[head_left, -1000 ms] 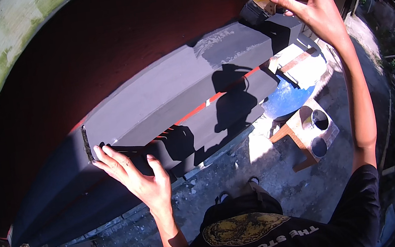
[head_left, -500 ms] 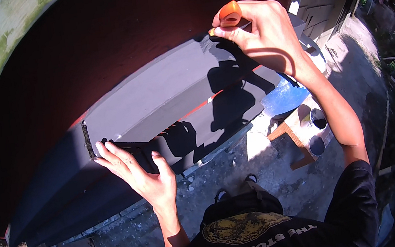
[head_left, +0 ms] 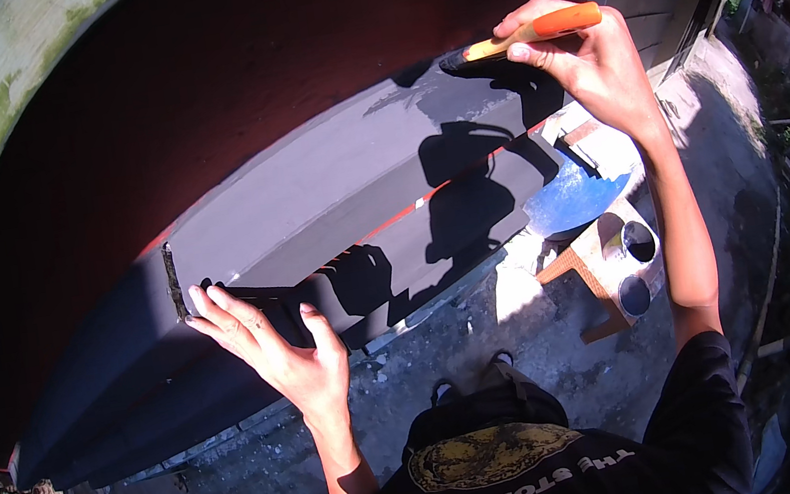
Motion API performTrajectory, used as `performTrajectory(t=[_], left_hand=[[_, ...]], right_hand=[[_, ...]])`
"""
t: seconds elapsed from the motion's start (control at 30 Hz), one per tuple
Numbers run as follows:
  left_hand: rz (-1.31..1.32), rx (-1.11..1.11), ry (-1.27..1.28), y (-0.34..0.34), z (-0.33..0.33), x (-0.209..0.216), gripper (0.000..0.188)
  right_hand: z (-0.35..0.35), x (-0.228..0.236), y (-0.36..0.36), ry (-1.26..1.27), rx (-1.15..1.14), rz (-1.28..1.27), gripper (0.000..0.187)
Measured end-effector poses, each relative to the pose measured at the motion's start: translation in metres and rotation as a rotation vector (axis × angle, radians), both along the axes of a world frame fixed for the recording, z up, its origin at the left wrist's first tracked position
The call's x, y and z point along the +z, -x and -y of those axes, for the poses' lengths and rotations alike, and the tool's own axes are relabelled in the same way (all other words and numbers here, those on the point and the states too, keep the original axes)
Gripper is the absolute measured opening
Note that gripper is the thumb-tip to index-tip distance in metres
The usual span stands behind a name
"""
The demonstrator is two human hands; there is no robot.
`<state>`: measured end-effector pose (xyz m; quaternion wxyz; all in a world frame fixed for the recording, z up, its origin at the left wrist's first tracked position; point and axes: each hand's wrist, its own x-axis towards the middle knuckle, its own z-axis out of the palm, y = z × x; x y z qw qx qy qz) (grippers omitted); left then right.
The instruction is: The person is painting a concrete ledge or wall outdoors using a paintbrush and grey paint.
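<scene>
My right hand (head_left: 586, 63) grips a paintbrush (head_left: 536, 30) with an orange and yellow handle. Its dark bristles touch the upper edge of a long grey-painted surface (head_left: 303, 164), where a darker wet-looking patch shows. The handle points to the right, above my thumb. My left hand (head_left: 278, 349) lies against the lower left part of the same surface, fingers stretched and apart, holding nothing. Close to its fingertips runs a short black vertical strip (head_left: 173, 278). Shadows of my head and arms fall across the grey.
A dark red surface (head_left: 285, 40) borders the grey along the top. On the right, a brown stool (head_left: 570, 268) carries two round containers of dark paint (head_left: 634, 294), next to a blue round-edged surface (head_left: 569, 192). Concrete ground (head_left: 410, 356) lies around my feet.
My right hand has moved right along the upper edge with the paintbrush, whose handle has swung to point right. The blue surface is less covered by my arm. My left hand stays in place.
</scene>
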<state>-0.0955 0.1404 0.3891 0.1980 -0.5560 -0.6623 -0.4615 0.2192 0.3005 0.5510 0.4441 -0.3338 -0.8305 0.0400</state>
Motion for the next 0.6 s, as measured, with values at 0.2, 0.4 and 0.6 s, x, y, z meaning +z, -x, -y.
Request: performTrajectory(t=[0.2,0.4,0.6], left_hand=[[0.002,-0.001,-0.007,0.001,-0.001,0.0,0.095],[-0.002,0.021,0.007,0.002,0.002,-0.001,0.095],[0.004,0.005,0.012,0.001,0.002,0.001,0.094]], right_hand=[[-0.002,-0.024,0.021,0.025,0.177,-0.095,0.012],[-0.028,-0.016,-0.004,0.202,0.255,-0.183,0.017],[-0.035,0.009,-0.042,0.014,-0.057,0.022,0.011]])
